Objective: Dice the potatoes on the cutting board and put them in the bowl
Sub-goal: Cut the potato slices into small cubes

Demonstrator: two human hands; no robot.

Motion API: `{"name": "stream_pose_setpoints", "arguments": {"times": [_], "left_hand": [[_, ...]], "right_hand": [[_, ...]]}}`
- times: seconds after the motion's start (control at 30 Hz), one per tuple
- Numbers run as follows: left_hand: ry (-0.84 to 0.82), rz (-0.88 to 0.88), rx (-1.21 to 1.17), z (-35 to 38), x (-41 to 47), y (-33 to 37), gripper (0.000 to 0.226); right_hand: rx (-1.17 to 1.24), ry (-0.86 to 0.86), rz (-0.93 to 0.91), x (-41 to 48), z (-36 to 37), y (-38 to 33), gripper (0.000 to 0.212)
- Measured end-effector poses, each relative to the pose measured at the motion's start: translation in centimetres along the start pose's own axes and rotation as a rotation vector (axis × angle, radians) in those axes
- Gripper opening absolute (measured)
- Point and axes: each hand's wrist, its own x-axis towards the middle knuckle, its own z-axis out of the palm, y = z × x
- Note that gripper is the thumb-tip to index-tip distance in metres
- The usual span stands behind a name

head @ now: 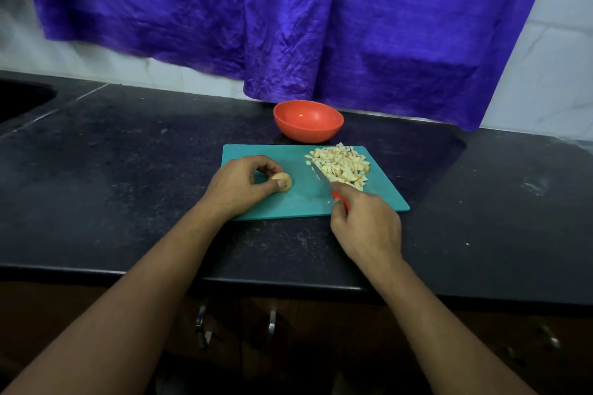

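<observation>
Board [290,204]: potato piece [284,179] inside left grip [240,184]

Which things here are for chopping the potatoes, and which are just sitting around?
For the job: teal cutting board, potato piece in the left hand, diced potato pile, knife in the right hand, red bowl.
Just sitting around: purple cloth, sink, cabinet handles.

Diced potato heap [340,164] and potato piece [282,182] on teal cutting board [298,199], empty red bowl [308,120] behind.
</observation>
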Motion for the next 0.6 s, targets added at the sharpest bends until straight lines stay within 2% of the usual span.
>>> {"name": "stream_pose_setpoints", "arguments": {"times": [0.23, 0.43, 0.6], "left_hand": [[0.019, -0.050, -0.034, 0.2, 0.0, -0.1, 0.033], [0.020, -0.033, -0.032, 0.0, -0.1, 0.0, 0.029], [0.024, -0.046, -0.048, 0.1, 0.0, 0.0, 0.029]], "right_hand": [[0.207, -0.029, -0.086, -0.6, 0.0, -0.8, 0.042], [0.172, -0.079, -0.124, -0.3, 0.1, -3.1, 0.042], [0.154, -0.052, -0.140, -0.5, 0.6, -3.5, 0.044]]}}
